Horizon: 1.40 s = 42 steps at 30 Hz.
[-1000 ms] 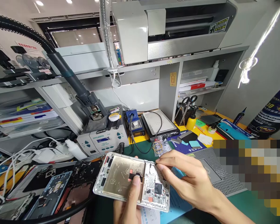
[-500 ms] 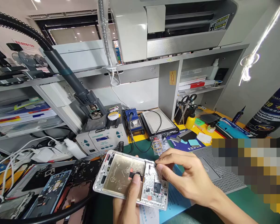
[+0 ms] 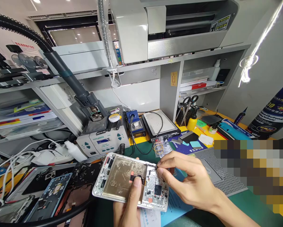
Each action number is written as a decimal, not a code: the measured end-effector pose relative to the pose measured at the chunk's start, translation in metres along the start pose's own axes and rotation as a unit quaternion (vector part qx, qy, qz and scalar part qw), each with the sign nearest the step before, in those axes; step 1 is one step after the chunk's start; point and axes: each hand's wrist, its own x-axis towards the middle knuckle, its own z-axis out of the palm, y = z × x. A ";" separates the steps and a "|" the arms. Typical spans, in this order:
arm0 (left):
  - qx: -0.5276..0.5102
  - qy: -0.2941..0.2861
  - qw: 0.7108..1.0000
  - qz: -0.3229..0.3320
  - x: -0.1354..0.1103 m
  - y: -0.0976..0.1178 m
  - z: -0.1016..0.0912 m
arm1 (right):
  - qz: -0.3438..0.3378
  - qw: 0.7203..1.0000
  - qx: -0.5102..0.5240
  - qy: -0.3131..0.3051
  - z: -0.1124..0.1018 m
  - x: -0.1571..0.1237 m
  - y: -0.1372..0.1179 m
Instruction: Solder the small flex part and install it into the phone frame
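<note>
An opened phone frame (image 3: pixel 122 179) with a gold-coloured plate and bare circuit parts is held above the green mat. My left hand (image 3: pixel 128 208) grips it from below, with the thumb pressed on the plate near a black part. My right hand (image 3: pixel 188 183) comes in from the right. Its thumb and forefinger are pinched together at the frame's upper right edge, on something too small to make out.
Several dismantled phone bodies (image 3: pixel 49 195) lie at the left. Behind stand a soldering station (image 3: pixel 101 140), a heating plate (image 3: pixel 159 123), a scissors holder (image 3: pixel 187 112) and a yellow bottle (image 3: pixel 192 123). A grey perforated mat (image 3: pixel 219 176) lies to the right.
The phone frame has tilted and shifted slightly left in my left hand. My right hand's pinch stays at the frame's upper right edge.
</note>
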 end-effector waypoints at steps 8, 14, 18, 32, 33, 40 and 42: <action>-0.008 0.024 0.999 -0.026 0.001 -0.001 -0.002 | -0.015 1.000 -0.015 -0.014 0.000 0.001 0.000; -0.017 0.020 0.999 -0.042 0.000 0.001 0.002 | -0.012 0.999 -0.032 -0.042 -0.001 -0.001 0.002; -0.016 0.003 1.000 -0.022 -0.001 0.002 0.003 | 0.004 0.999 -0.037 -0.037 -0.002 0.001 0.001; -0.038 -0.032 0.998 -0.028 0.004 0.009 0.004 | 0.006 0.999 -0.017 -0.046 -0.001 -0.001 0.003; -0.050 -0.039 0.997 -0.034 0.004 0.011 0.005 | 0.011 0.999 -0.008 -0.044 -0.001 -0.001 0.003; -0.123 -0.121 0.982 -0.071 0.013 0.015 0.002 | -0.035 0.999 0.007 -0.022 0.008 -0.005 0.002; -0.129 -0.136 0.979 -0.083 0.017 0.014 -0.001 | -0.059 0.998 0.004 -0.015 0.011 -0.007 0.001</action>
